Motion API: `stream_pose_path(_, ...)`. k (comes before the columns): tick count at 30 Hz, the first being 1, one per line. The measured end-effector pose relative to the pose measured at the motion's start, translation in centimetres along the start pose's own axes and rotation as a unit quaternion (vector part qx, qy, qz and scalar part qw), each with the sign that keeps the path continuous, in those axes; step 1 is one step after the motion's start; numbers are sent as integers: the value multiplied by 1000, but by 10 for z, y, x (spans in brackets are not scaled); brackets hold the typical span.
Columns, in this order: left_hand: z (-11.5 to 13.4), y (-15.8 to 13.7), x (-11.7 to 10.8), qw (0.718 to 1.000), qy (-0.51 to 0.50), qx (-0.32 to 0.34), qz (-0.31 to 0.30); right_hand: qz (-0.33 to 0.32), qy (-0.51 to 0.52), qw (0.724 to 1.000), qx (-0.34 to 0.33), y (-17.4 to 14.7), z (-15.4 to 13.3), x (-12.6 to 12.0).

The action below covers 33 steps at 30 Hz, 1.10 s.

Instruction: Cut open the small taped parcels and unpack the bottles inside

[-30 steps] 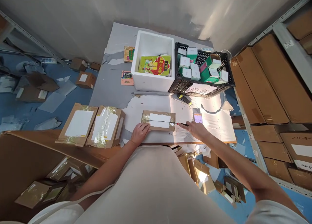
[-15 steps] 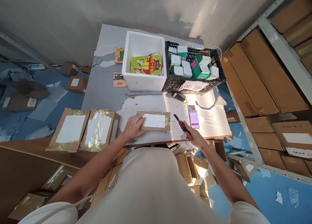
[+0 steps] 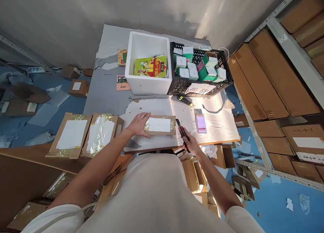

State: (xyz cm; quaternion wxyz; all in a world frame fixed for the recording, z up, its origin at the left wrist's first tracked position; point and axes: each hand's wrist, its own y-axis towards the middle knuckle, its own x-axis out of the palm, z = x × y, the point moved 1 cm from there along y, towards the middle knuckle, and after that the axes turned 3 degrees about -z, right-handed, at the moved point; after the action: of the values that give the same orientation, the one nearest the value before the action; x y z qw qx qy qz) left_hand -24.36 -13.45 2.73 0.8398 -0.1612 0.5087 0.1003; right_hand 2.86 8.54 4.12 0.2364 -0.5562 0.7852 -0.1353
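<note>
Brown cardboard parcel (image 3: 159, 125) lies near the front edge of the worktop (image 3: 101, 94); left hand (image 3: 138, 125) spans its left end, grip spread. Right hand's (image 3: 191, 145) grip is closed round a utility knife (image 3: 182, 131) — a leftward slip could gash the bracing hand.

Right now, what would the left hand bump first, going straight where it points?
Probably the brown, rectangular, white-labelled cardboard box; the left hand seems right against its end, though exact contact is unclear.
</note>
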Motion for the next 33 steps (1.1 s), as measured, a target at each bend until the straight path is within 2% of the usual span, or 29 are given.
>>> stream_pose_path(3, 2, 3, -2, 1000, 4, -1, -5, -7, -48, 999, -8, 3, -11, -4)
stream_pose_path(6, 4, 3, -2, 999, 14, -32, 2, -12, -163, 986, -11, 4, -30, -9)
stream_pose_path(8, 6, 2, -2, 998, 19, -58, 7, -7, -277, 961, -16, 5, -45, -10)
stream_pose_path(12, 10, 1, -1, 999, 10, -47, 8, -11, -475, 880, 4, 8, -73, 0)
stream_pose_path(14, 11, 1, 0, 998, 14, -56, 17, -22, -514, 857, 32, 7, -80, 9)
stream_pose_path(17, 11, 1, 1, 996, 24, -84, 25, -44, -533, 843, 58, 0, -80, 19)
stream_pose_path(22, 10, 0, 3, 997, 17, -67, 24, -40, -533, 842, 72, -13, -74, 27)
stream_pose_path(28, 9, 1, 3, 997, 20, -74, 22, -22, -493, 868, 56, -27, -66, 26)
stream_pose_path(31, 8, 2, 4, 997, 6, -65, 31, 10, -455, 890, 30, -35, -52, 22)
stream_pose_path(33, 8, 2, 4, 997, -1, -67, 36, 48, -392, 919, 7, -42, -39, 18)
